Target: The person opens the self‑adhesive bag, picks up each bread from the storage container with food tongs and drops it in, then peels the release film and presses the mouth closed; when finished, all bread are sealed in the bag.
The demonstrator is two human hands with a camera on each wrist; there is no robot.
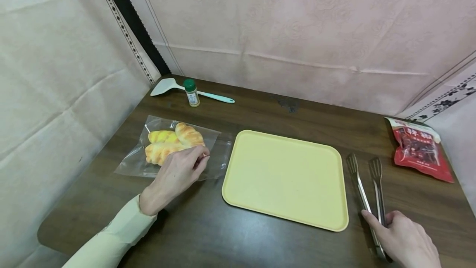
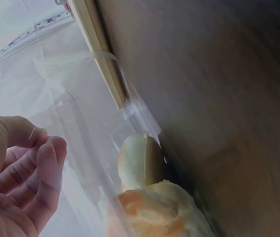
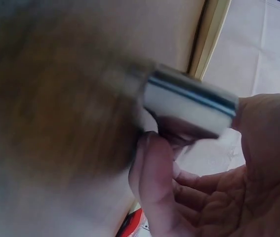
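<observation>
Several bread rolls (image 1: 160, 152) lie inside a clear plastic bag (image 1: 138, 164) on the left of the table. Thumb and fingertips together, my left hand (image 1: 178, 173) pinches the upper film of the bag near its right end. The left wrist view shows that pinch beside the bread (image 2: 154, 210), with the film lifted over it. Metal tongs (image 1: 378, 193) stand with their arms apart at the right. My right hand (image 1: 407, 239) grips them near the joined end, the thumb on one arm and the fingers at the other. In the right wrist view the tongs' metal (image 3: 189, 101) sits between thumb and fingers.
A pale yellow tray (image 1: 286, 179) lies between the hands. Behind the bag are a light blue spatula (image 1: 215, 97) and a green-capped seasoning bottle (image 1: 191, 93). A red food packet (image 1: 422, 152) rests at the far right. Cloth walls (image 1: 297, 32) border the table.
</observation>
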